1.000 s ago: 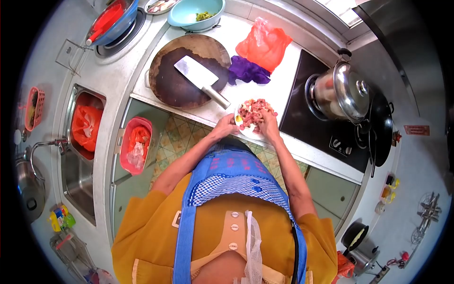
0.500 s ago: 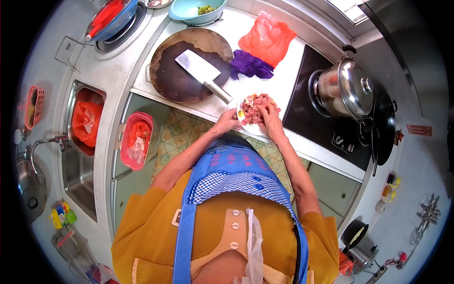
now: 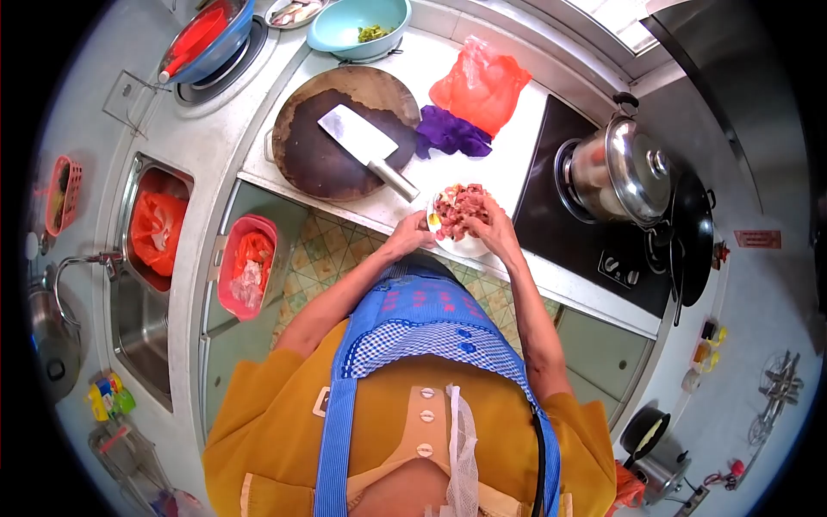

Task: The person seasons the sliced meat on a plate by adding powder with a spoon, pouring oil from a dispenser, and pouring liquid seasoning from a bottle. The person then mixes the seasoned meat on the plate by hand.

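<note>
Cut pieces of raw meat (image 3: 457, 208) are heaped on a white plate (image 3: 466, 248) at the counter's front edge. My left hand (image 3: 411, 235) grips the plate's left rim. From the right, my right hand (image 3: 496, 231) has its fingers bent into the meat, its fingertips partly hidden among the pieces. Left of the plate, a cleaver (image 3: 355, 133) lies flat on a round wooden chopping board (image 3: 295, 164), its handle pointing toward the plate.
A purple cloth (image 3: 454, 133) and red plastic bag (image 3: 482, 82) lie behind the plate. To the right, a lidded steel pot (image 3: 616, 168) stands on the black hob (image 3: 564, 233). A turquoise bowl (image 3: 332, 30) sits at the back; the sink (image 3: 142, 319) is left.
The whole view has shifted slightly. My right hand's fingers have drawn back from across the meat toward its right side and are more bent. My left hand stays at the plate's rim.
</note>
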`<act>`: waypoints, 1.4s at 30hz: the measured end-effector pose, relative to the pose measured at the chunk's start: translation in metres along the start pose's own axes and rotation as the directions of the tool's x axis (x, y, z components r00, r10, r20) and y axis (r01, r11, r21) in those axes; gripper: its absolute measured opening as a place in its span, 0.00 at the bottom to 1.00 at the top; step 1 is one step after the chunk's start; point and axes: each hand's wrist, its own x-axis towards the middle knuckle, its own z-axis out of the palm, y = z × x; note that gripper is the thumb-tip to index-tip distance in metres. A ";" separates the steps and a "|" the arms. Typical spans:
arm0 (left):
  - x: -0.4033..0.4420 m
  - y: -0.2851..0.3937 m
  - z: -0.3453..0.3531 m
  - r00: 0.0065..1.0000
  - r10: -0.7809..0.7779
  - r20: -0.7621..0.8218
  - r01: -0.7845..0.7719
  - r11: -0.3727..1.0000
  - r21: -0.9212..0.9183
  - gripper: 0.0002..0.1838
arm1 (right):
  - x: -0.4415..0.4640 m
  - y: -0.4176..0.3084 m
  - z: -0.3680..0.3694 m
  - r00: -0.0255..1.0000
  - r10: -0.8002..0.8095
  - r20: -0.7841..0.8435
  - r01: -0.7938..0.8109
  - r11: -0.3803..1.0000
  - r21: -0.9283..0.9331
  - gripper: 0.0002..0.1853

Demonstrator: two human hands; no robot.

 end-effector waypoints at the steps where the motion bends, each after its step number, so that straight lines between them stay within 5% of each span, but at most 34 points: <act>1: 0.001 -0.001 0.000 1.000 0.008 -0.003 -0.008 1.000 0.004 0.22 | 0.000 -0.003 0.000 1.000 0.000 0.001 0.000 1.000 0.001 0.21; 3: 0.002 -0.003 -0.001 1.000 -0.004 -0.009 0.004 1.000 0.010 0.22 | -0.002 -0.008 -0.002 0.976 -0.165 -0.144 0.093 0.906 -0.413 0.20; 5: 0.004 -0.006 -0.002 1.000 -0.017 -0.012 0.017 1.000 0.018 0.22 | 0.004 0.021 0.010 0.969 -0.169 -0.180 0.097 0.930 -0.354 0.20; 7: 0.006 -0.007 -0.003 0.999 -0.028 -0.017 0.029 0.999 0.032 0.22 | 0.005 0.042 0.025 0.863 -0.496 -0.097 0.317 0.680 -0.662 0.17; 12: 0.006 -0.005 -0.003 1.000 -0.029 0.004 0.029 0.999 -0.018 0.22 | 0.006 0.062 0.022 0.976 -0.179 -0.122 0.091 0.848 -0.522 0.19; 16: 0.003 -0.004 -0.003 1.000 -0.026 -0.004 0.026 1.000 0.001 0.23 | -0.015 0.000 0.017 0.874 -0.371 -0.313 0.119 0.790 -0.602 0.16; 20: 0.003 -0.005 -0.003 0.999 -0.034 -0.032 0.034 0.999 0.025 0.23 | 0.002 0.054 0.019 0.895 -0.354 -0.271 0.154 0.816 -0.557 0.14; 23: 0.006 -0.006 -0.004 0.999 -0.042 -0.026 0.044 0.997 0.066 0.23 | 0.006 0.042 0.016 0.934 -0.269 -0.234 0.088 0.810 -0.580 0.13; 29: 0.010 -0.015 -0.003 0.998 0.029 -0.053 -0.030 0.999 -0.018 0.19 | 0.008 0.047 0.036 0.880 -0.440 -0.181 0.240 0.739 -0.629 0.11; 33: 0.007 -0.011 -0.005 0.999 0.017 -0.046 -0.017 1.000 -0.006 0.20 | 0.007 0.009 0.040 0.930 -0.338 -0.147 0.209 0.812 -0.546 0.16; 35: 0.007 -0.012 -0.002 0.999 0.003 -0.047 -0.003 1.000 0.008 0.21 | 0.004 -0.003 0.047 0.986 0.069 -0.149 -0.077 0.996 -0.043 0.19; 38: 0.005 -0.003 -0.003 1.000 -0.005 -0.031 0.006 0.999 0.046 0.22 | 0.012 0.043 0.056 0.968 -0.229 -0.106 0.183 0.926 -0.331 0.18; 40: 0.004 -0.008 -0.004 1.000 0.009 -0.017 -0.009 1.000 0.020 0.22 | 0.008 0.026 0.045 0.912 -0.409 -0.025 0.322 0.754 -0.572 0.13; 42: 0.000 0.001 0.000 0.999 0.004 -0.039 -0.003 1.000 0.030 0.21 | 0.014 0.021 0.033 0.896 -0.437 -0.083 0.290 0.714 -0.637 0.13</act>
